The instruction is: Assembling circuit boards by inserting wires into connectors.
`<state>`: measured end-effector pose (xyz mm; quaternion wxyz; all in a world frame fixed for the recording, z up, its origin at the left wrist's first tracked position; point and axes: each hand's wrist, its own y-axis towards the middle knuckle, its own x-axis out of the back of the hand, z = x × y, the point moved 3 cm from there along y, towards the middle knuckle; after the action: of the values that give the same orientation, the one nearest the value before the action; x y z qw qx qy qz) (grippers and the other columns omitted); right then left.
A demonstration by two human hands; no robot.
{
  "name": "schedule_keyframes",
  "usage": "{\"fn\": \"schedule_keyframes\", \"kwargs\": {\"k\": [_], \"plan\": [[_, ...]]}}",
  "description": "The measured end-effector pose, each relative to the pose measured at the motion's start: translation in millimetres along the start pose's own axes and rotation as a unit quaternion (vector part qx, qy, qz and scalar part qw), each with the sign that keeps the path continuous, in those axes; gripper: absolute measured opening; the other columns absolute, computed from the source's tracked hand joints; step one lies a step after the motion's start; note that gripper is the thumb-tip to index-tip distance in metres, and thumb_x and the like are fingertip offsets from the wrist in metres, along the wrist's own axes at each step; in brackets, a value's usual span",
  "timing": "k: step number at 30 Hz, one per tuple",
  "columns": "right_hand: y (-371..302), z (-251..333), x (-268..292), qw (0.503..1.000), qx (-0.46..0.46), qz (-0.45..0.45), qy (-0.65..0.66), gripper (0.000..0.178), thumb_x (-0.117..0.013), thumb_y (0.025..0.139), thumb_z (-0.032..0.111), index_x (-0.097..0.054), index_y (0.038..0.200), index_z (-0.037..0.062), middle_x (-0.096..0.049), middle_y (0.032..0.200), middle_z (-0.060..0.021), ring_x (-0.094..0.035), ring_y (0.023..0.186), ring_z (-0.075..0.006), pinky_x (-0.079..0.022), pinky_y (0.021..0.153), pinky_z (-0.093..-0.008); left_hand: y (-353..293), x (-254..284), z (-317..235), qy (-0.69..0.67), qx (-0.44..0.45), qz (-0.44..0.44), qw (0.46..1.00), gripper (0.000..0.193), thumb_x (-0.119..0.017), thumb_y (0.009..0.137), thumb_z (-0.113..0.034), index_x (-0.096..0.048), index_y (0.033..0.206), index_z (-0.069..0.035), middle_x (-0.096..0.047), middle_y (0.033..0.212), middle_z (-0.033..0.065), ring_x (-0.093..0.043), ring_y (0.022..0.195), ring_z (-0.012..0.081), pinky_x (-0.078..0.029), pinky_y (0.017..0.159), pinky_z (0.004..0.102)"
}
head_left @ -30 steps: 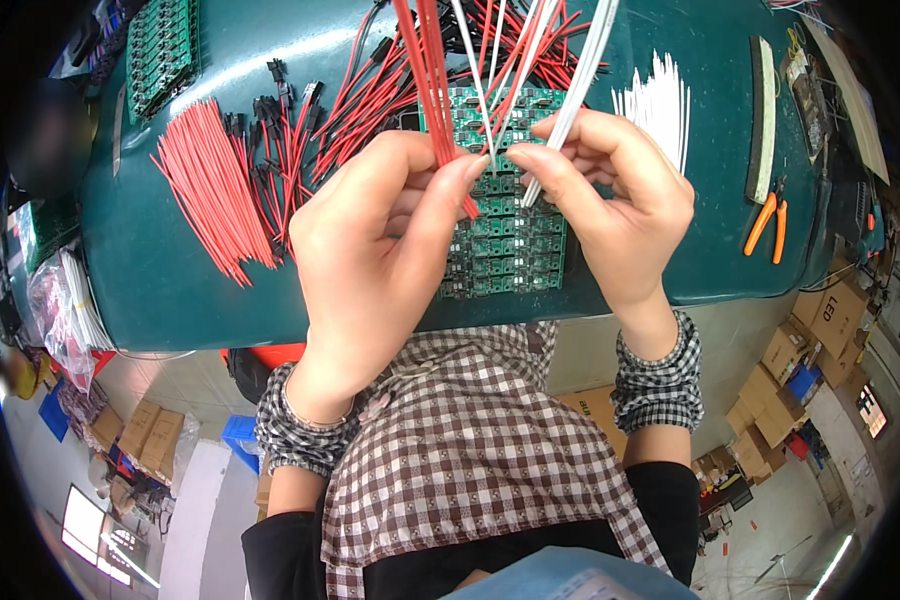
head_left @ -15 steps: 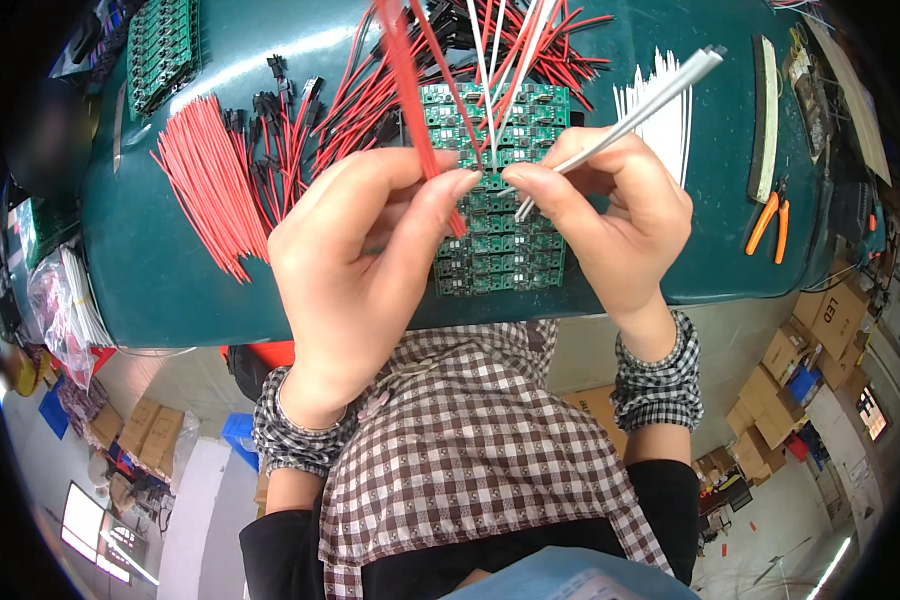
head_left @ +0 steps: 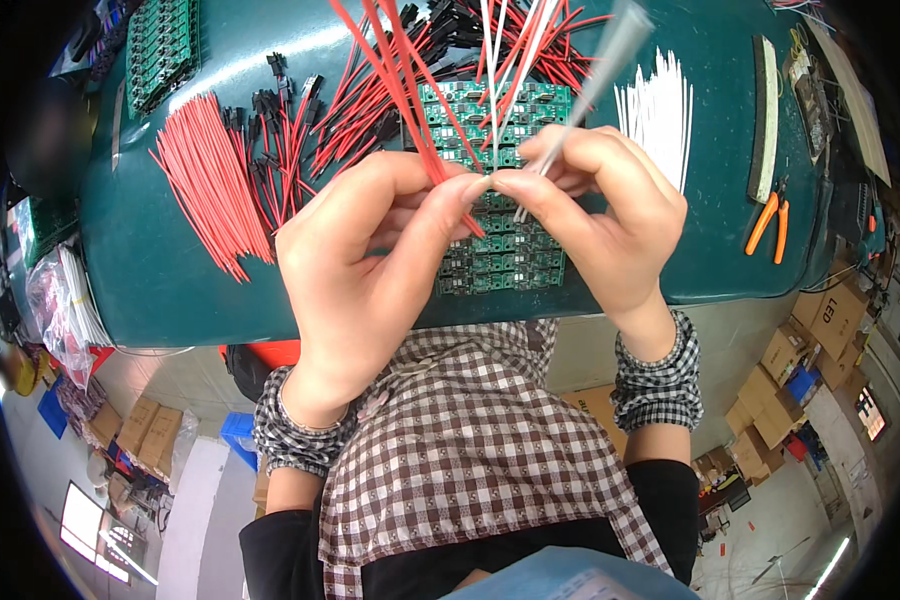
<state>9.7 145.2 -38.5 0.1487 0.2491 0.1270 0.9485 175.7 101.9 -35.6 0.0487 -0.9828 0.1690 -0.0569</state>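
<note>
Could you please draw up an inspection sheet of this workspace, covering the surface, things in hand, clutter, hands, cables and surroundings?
Surface: green tabletop, with glare toward its far side.
Things in hand: red wire bundle and white wire bundle, the latter motion-blurred; green circuit board panel below.
Clutter: loose red wires at left, loose white wires at right, orange-handled cutters farther right.
Hands: left hand holds the red bundle, right hand the white; their thumb tips are close together, contact unclear.
Cables: red leads with black connectors heaped beyond the left hand; power cables, nothing seen clearly.
Surroundings: cardboard boxes on both sides, blue crate at lower left.
</note>
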Motion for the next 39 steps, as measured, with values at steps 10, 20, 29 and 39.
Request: {"fn": "schedule_keyframes", "kwargs": {"k": [10, 20, 29, 39], "plan": [[-1, -4, 3, 0.999, -0.027, -0.02, -0.027, 0.026, -0.083, 0.071, 0.012, -0.067, 0.086, -0.0022, -0.062, 0.071, -0.0041, -0.061, 0.058, -0.0066, -0.051, 0.052, -0.0186, 1, -1, 8, 0.04, -0.023, 0.014, 0.999, 0.009, -0.07, 0.084, 0.0, -0.063, 0.087, 0.004, -0.066, 0.078, 0.0086, -0.066, 0.067, 0.009, -0.052, 0.056, 0.0206], [-3, -5, 4, 0.996, -0.071, -0.047, 0.031, 0.022, -0.082, 0.073, 0.01, -0.066, 0.082, -0.0023, -0.064, 0.072, -0.0048, -0.062, 0.059, -0.0071, -0.05, 0.051, -0.0184, -1, -11, 1, 0.118, -0.084, 0.019, 0.989, 0.011, -0.073, 0.082, -0.002, -0.064, 0.087, 0.002, -0.066, 0.076, 0.0096, -0.063, 0.061, 0.0121, -0.051, 0.054, 0.0236], [-13, 1, 2, 1.0, -0.001, -0.004, 0.03, 0.023, -0.08, 0.074, -0.002, -0.059, 0.083, -0.001, -0.066, 0.077, -0.0078, -0.061, 0.065, -0.0091, -0.049, 0.054, -0.0211, -5, 0, -2, 0.068, -0.04, 0.008, 0.997, 0.011, -0.071, 0.082, 0.001, -0.064, 0.09, 0.005, -0.068, 0.08, 0.0094, -0.067, 0.066, 0.0114, -0.052, 0.055, 0.0219], [-10, 0, -2, 0.999, 0.026, -0.019, 0.003, 0.02, -0.083, 0.071, 0.009, -0.066, 0.08, 0.001, -0.063, 0.071, -0.0065, -0.06, 0.056, -0.0108, -0.046, 0.047, -0.0228, -7, 6, -1, 0.04, 0.014, 0.024, 0.999, 0.007, -0.068, 0.085, 0.001, -0.062, 0.086, 0.005, -0.066, 0.079, 0.0071, -0.066, 0.064, 0.0089, -0.05, 0.054, 0.0188]]}}
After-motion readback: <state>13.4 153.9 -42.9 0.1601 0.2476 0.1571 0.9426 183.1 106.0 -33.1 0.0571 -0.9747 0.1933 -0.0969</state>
